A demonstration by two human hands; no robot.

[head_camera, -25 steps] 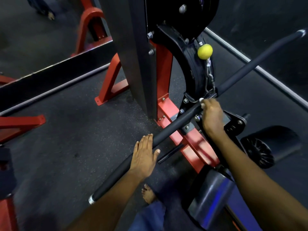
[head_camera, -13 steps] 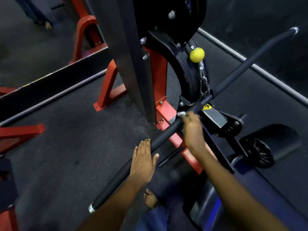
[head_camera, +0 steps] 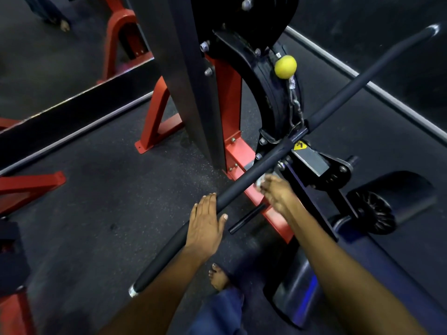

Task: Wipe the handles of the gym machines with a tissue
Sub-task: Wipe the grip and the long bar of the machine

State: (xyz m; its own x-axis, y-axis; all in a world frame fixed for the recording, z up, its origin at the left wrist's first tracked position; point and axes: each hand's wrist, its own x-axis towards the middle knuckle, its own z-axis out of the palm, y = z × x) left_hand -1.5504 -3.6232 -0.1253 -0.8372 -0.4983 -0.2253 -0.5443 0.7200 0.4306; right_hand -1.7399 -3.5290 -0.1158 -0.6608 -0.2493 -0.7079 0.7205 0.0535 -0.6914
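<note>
White tissue (head_camera: 260,182) pinched in right hand (head_camera: 278,192) against bar (head_camera: 244,182); left hand (head_camera: 205,223) flat on it

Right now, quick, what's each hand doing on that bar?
Left hand: open, fingers straight, resting flat on the black bar handle.
Right hand: gripping a white tissue against the bar handle; motion-blurred.

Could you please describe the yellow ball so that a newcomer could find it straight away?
Start at the tall dark upright post of the red-framed machine. Just to its right curves a black housing, and the yellow ball sits against it, above a short chain. Nothing else nearby is round and bright yellow.
</note>
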